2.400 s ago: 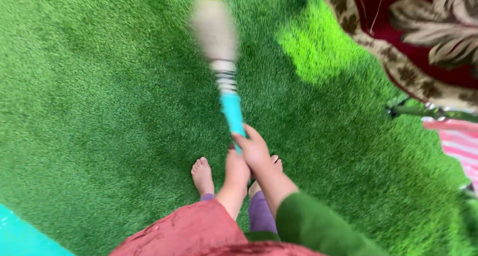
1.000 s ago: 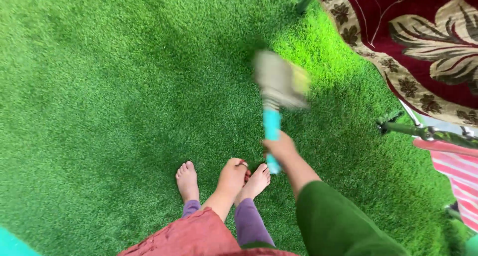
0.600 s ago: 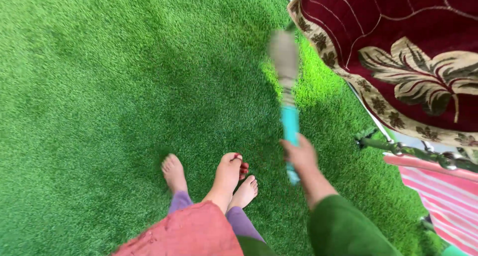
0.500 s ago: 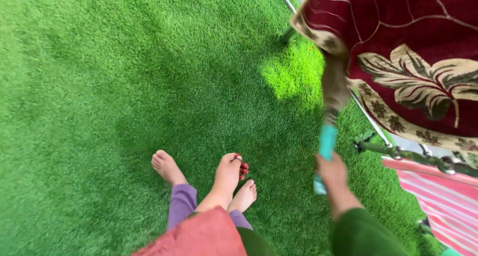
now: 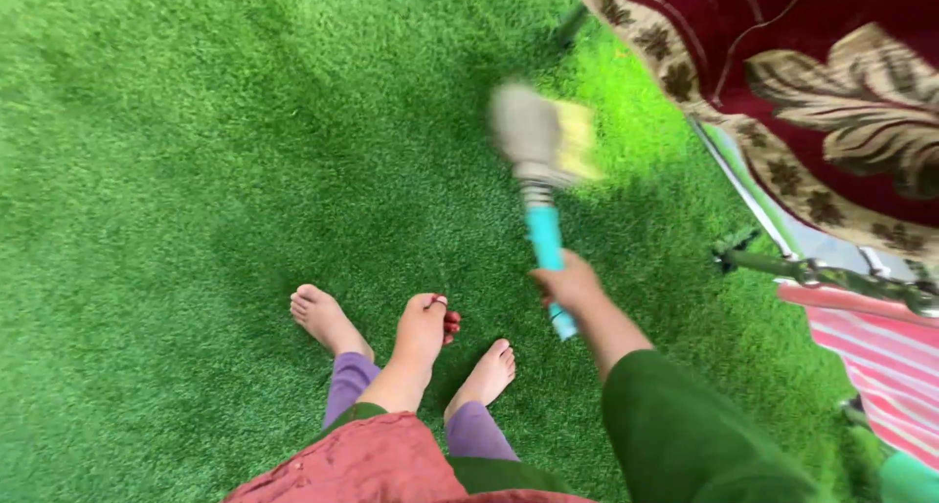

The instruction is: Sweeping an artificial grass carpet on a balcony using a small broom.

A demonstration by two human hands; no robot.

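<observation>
Right hand (image 5: 570, 286): clenched round the broom (image 5: 541, 185) handle.
Change: broom head swung off the maroon carpet (image 5: 782, 63), back over the green turf (image 5: 196, 170).
Left hand (image 5: 423, 322): hangs down, apparently holding nothing.

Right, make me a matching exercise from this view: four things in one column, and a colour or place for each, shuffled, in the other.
Things:
1. brush handle
2. right hand
3. patterned rug
4. left hand

Descriptions:
A. dark red, top right
B. turquoise
C. hanging open between the bare feet
D. gripping the handle

Pairs: 1-B, 2-D, 3-A, 4-C
</observation>
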